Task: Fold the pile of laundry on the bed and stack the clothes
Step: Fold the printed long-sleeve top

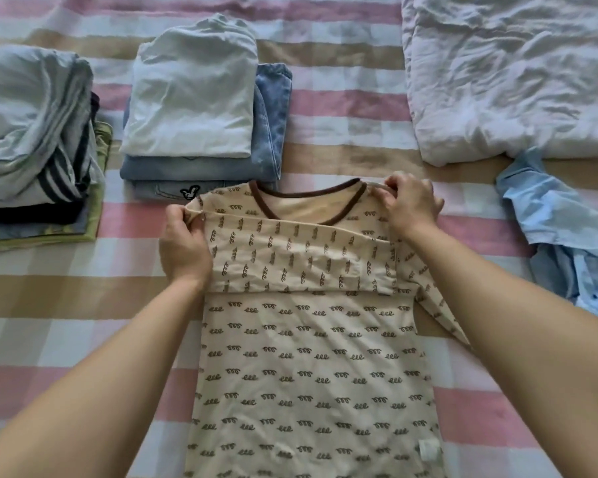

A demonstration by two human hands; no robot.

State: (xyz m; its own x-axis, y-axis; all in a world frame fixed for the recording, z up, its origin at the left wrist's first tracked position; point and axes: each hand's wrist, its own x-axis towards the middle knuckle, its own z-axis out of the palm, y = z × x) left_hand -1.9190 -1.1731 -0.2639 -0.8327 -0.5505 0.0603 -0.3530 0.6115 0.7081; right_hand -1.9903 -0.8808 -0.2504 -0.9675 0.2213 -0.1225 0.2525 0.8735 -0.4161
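Note:
A cream top (311, 367) with a small brown squiggle print and a brown collar lies flat on the bed in front of me, neck away from me. One sleeve is folded across its chest. My left hand (183, 243) pinches the fold at the top's left shoulder. My right hand (409, 201) pinches the right shoulder next to the collar. The other sleeve trails out under my right forearm.
Two stacks of folded clothes stand beyond the top: a white shirt on jeans (201, 108) at centre, a striped and dark pile (35, 146) at left. A crumpled light-blue shirt (560, 229) lies at right below a white duvet (515, 74). The striped bedsheet (342, 105) covers everything.

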